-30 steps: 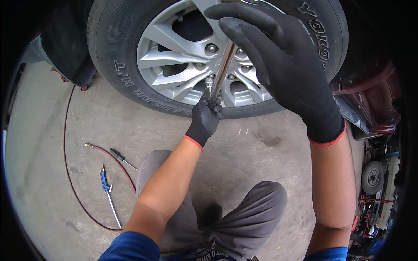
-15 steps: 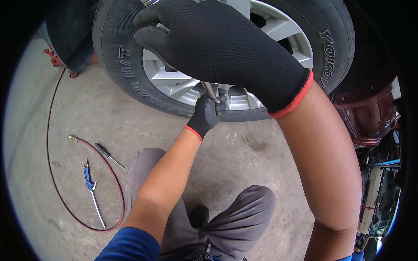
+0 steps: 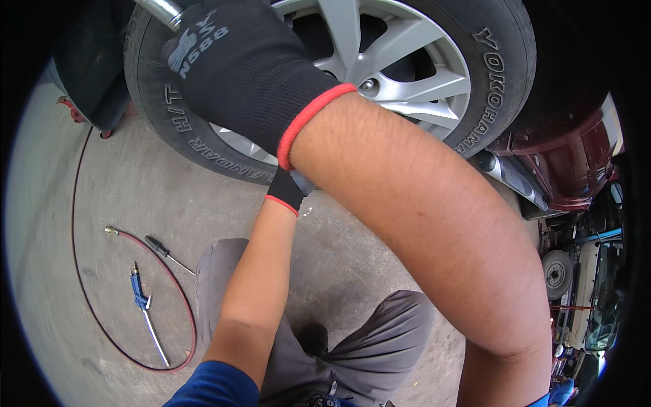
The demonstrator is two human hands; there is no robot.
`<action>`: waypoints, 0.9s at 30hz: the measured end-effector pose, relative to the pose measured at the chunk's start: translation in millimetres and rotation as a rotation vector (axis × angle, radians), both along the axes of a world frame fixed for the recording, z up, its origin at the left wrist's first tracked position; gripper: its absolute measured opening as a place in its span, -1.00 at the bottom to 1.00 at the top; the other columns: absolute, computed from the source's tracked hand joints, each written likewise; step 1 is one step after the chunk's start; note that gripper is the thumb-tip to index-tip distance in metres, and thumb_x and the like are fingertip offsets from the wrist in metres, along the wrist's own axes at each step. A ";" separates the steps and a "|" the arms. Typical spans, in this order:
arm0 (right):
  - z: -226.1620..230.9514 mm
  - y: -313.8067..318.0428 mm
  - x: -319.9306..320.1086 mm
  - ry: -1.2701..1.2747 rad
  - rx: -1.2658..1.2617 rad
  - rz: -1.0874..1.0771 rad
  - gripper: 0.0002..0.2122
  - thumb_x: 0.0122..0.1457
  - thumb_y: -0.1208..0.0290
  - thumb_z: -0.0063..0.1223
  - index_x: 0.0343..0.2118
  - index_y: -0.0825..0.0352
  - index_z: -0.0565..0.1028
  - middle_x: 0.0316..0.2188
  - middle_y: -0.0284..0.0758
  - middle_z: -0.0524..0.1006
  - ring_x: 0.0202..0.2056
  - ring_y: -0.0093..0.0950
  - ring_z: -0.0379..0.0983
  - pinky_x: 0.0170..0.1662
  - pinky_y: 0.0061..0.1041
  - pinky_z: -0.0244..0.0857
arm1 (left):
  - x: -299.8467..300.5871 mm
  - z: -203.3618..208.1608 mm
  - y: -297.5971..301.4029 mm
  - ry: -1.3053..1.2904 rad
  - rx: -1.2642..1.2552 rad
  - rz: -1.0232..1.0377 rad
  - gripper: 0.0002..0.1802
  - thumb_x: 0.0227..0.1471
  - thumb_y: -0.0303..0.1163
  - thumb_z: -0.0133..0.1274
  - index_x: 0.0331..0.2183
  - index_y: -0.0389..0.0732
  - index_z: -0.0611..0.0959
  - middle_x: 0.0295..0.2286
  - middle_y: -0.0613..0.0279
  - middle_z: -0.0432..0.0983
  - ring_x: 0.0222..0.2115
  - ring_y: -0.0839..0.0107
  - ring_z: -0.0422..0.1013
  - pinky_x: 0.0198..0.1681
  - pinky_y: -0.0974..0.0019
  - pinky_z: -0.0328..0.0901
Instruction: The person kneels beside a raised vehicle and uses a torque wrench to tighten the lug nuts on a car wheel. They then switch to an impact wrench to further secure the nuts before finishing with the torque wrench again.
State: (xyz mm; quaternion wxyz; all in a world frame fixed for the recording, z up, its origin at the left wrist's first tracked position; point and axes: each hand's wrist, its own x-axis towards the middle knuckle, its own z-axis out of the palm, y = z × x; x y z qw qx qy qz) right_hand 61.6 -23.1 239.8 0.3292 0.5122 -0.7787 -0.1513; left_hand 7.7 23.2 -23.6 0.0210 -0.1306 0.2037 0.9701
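Note:
My right hand (image 3: 234, 68), in a black glove with a red cuff, reaches across the left part of the wheel. Its fingers are wrapped round a silver metal bar (image 3: 163, 9), which looks like an arm of a lug wrench and sticks out at the top left. Below the right wrist is my left hand (image 3: 293, 188), gloved the same way. Its fingers are hidden behind my right forearm, so what they hold does not show. Behind both hands stands a silver alloy wheel (image 3: 342, 30) in a black tyre (image 3: 498, 81). One lug nut (image 3: 368, 85) shows near its hub.
On the concrete floor at left lie a red air hose (image 3: 184, 292), a blue air blow gun (image 3: 140, 298) and a black-handled screwdriver (image 3: 157, 245). Part of a red jack (image 3: 70, 107) shows at far left. Dark red bodywork (image 3: 576, 169) and a spare wheel (image 3: 557, 275) are at right.
My right hand has swung left and down across the wheel, and its forearm now covers the left hand's fingers. The metal bar shows more at top left. The left hand has shifted slightly left.

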 end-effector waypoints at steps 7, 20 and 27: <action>50.8 92.0 -17.1 -0.056 -0.120 0.036 -0.84 0.24 0.32 0.05 -0.24 0.26 0.58 -0.50 -0.32 0.64 -0.43 -0.36 0.63 -0.33 -0.32 0.46 | 0.3 21.0 1.3 -0.090 -0.182 -0.034 -0.73 0.29 -0.16 -0.08 -0.35 -0.11 0.58 -0.61 0.36 0.39 -0.71 0.54 0.17 -0.65 0.43 0.03; -151.1 402.2 -56.5 -0.626 -0.147 -1.112 -0.52 0.21 0.07 0.11 0.11 0.24 0.48 -0.14 -0.03 0.59 -0.11 -0.08 0.58 -0.05 -0.11 0.45 | -5.7 15.2 18.3 -0.133 -1.580 0.481 -0.59 0.23 -0.09 0.06 -0.31 -0.31 0.66 -0.40 -0.15 0.62 -0.35 -0.09 0.56 -0.23 -0.05 0.40; -298.9 388.4 -48.8 -1.019 -0.448 -0.861 -0.42 0.16 -0.02 0.18 0.12 0.31 0.49 0.03 0.05 0.51 -0.01 0.01 0.52 0.06 -0.08 0.41 | 9.5 30.2 13.9 -0.193 -1.882 0.321 -0.53 0.23 -0.02 0.03 -0.28 -0.32 0.63 -0.37 -0.22 0.62 -0.29 -0.09 0.58 -0.20 -0.08 0.42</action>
